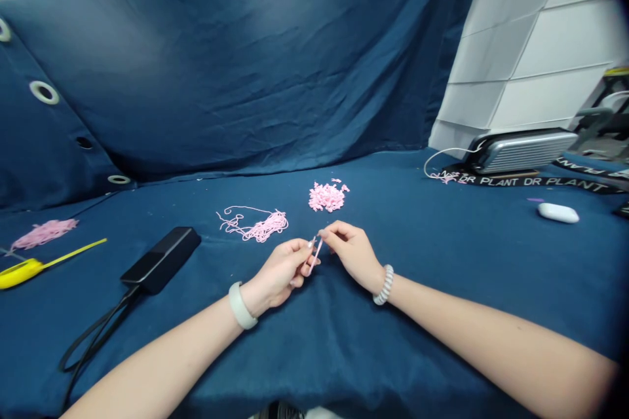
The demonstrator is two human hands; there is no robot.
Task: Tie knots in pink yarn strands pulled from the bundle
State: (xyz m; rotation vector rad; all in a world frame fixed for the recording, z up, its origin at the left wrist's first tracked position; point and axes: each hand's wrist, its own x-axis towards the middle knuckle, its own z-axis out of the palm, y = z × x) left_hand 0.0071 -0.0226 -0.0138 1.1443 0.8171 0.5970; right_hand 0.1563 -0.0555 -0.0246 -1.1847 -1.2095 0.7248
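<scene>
Near the middle of the cloth, my left hand (287, 268) and my right hand (350, 250) meet, almost touching at the fingertips. Between them runs a short length of pink yarn (316, 255). My left thumb and fingers pinch it, and my right thumb and index finger close on its upper end. Beyond my left hand lies a loose tangle of pink yarn (265, 227) with a trailing strand. A heap of small pink pieces (327, 197) sits just past my fingertips. What my curled left fingers cover is hidden.
To the left are a black box-shaped device (162, 260) with a cable, a yellow-handled tool (22, 273) and a pink yarn bundle (46, 233). At right lie a white case (559, 213), a printed black strap (511, 181) and a silver ridged case (525, 149). A blue curtain (275, 65) hangs behind.
</scene>
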